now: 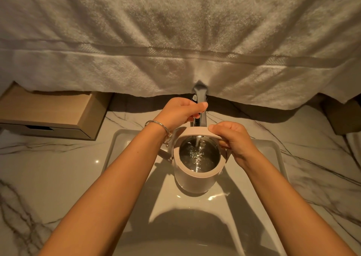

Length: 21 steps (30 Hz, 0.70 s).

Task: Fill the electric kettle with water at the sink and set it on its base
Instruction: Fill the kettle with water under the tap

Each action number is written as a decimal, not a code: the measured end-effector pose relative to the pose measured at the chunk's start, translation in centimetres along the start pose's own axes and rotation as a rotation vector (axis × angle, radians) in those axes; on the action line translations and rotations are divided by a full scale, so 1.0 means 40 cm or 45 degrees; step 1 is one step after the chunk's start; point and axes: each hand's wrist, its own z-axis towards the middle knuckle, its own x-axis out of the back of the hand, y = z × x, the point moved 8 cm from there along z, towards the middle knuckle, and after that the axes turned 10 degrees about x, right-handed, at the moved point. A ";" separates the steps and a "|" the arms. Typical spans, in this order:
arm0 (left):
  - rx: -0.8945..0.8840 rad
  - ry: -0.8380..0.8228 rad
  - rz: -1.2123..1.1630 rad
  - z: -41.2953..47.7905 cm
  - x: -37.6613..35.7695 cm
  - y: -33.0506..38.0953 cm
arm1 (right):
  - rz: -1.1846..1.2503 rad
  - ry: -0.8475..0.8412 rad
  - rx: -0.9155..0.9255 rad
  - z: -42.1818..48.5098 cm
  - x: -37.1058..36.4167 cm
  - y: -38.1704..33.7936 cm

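White kettle: the round white electric kettle with a shiny metal inside (197,169) is in the white square sink bowl (125,144), right under the silver metal tap (200,117). I cannot tell if it stands on the sink bottom or is held a little above it.
Lid: the kettle's top is open, and the white lid (195,131) is tipped back on the tap side of the kettle.
Water: a thin stream of water (197,144) falls from the tap into the kettle. Water already covers its bottom, with bubbles where the stream lands.
Right hand: the right hand (233,140) is on the kettle's right side, fingers curled tight around the handle and the lid edge.
Left hand: the left hand (182,111) is just behind the kettle, fingers wrapped together around the top of the tap. A silver bracelet (160,126) is on that wrist.
Around: a big white towel (175,40) hangs behind the tap. A light wooden box (48,111) sits on the white marble counter (48,177), well to the left of the kettle.
Done: the kettle is at the sink and filling.
Left to do: it looks only partly full. Next I think the tap must be turned off, the lid shut, and the kettle carried to its base. No base is in view.
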 end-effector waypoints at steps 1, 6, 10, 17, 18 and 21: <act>0.006 0.001 0.003 0.000 0.000 -0.001 | -0.003 0.003 0.000 0.001 -0.001 -0.001; 0.113 -0.016 0.137 -0.005 -0.006 -0.015 | -0.007 0.016 0.002 0.002 -0.002 -0.003; 0.153 -0.009 0.222 -0.009 -0.006 -0.022 | 0.011 -0.003 0.005 0.001 -0.005 -0.002; 0.163 0.008 0.252 -0.006 -0.006 -0.025 | -0.012 0.002 -0.001 0.004 -0.002 -0.001; 0.160 0.013 0.253 -0.005 -0.005 -0.026 | -0.012 -0.001 -0.004 0.004 -0.002 -0.002; 0.146 0.019 0.244 -0.002 -0.003 -0.027 | -0.006 -0.008 0.001 0.006 -0.003 -0.005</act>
